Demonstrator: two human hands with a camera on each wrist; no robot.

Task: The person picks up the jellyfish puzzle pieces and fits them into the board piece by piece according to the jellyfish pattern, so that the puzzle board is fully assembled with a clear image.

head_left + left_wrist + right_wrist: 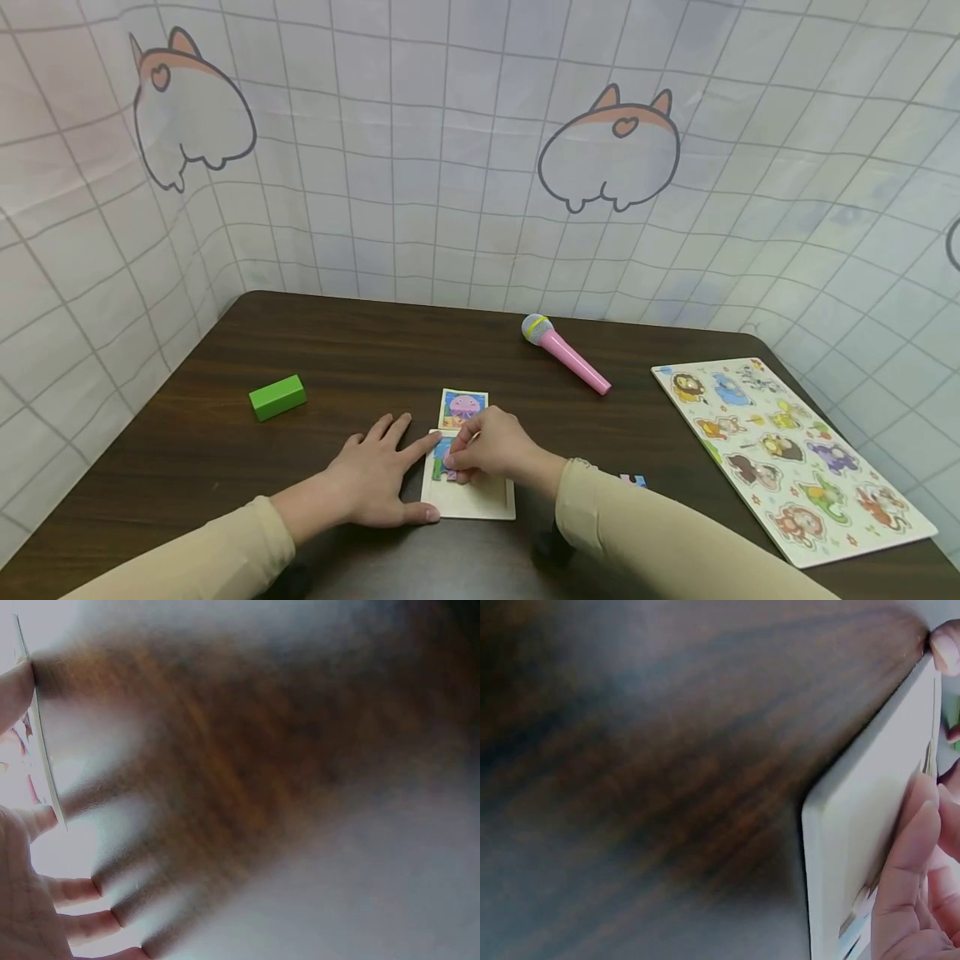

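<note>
A small pale wooden puzzle tray (476, 502) lies on the dark table, with colourful jigsaw pieces (441, 467) at its upper left. My right hand (495, 446) bends over the tray, thumb and fingers pinching a puzzle piece that they mostly cover. In the right wrist view its curled fingers (907, 877) are low over the tray's surface. Spread flat on the table, my left hand (378, 479) touches the tray's left edge with thumb and index finger. Just beyond the tray is a picture card (463, 407) showing a pink sea creature, partly hidden by the right hand.
A green block (277, 397) lies at the left, and a pink toy microphone (566, 354) farther back. At the right is a large animal puzzle board (795, 458). Another jigsaw piece (633, 480) peeks out behind the right sleeve. A patterned curtain (450, 167) hangs behind the table.
</note>
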